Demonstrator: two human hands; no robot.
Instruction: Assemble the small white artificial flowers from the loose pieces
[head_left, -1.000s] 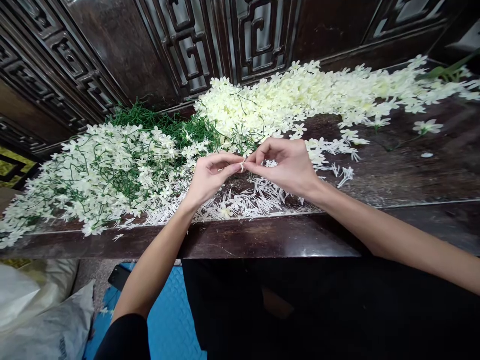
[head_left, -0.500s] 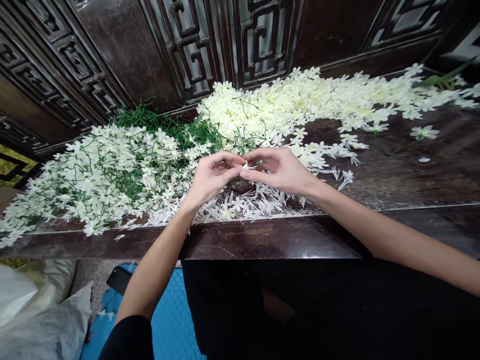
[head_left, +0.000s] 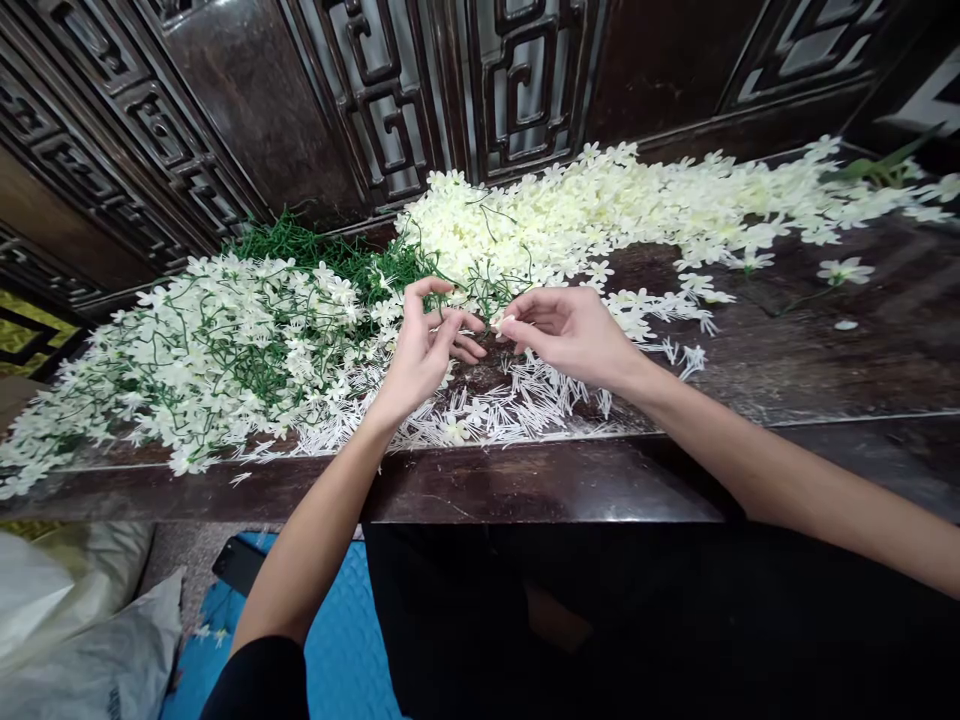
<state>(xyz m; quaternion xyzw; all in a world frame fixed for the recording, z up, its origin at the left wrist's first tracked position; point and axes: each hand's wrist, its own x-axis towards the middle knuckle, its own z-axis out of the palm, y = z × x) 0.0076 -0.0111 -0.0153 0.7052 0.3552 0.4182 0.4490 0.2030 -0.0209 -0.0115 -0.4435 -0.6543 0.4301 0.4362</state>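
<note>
My right hand (head_left: 574, 335) pinches a small white artificial flower piece (head_left: 498, 325) between thumb and fingertips; most of the piece is hidden by the fingers. To its left, my left hand (head_left: 424, 350) is open, its fingers apart and slightly curled, with nothing visible in them. Under and in front of both hands lie thin white stamen-like sticks (head_left: 517, 405) in a loose scatter. Behind the hands spreads a heap of cream-white flower heads (head_left: 600, 205). White flowers on green stems (head_left: 225, 330) are piled left of my left hand.
Bare green stems (head_left: 289, 240) lie at the back, against a carved dark wooden panel (head_left: 255, 110). Everything rests on a dark wooden bench (head_left: 795, 370). A single stemmed flower (head_left: 845, 271) is at the right. Below are a phone (head_left: 238, 565), a blue mat (head_left: 345, 630) and pale sacks (head_left: 127, 640).
My hands were touching at the fingertips around the small white piece. Now my left hand has let go and opened, drawing slightly left, while my right hand keeps the piece.
</note>
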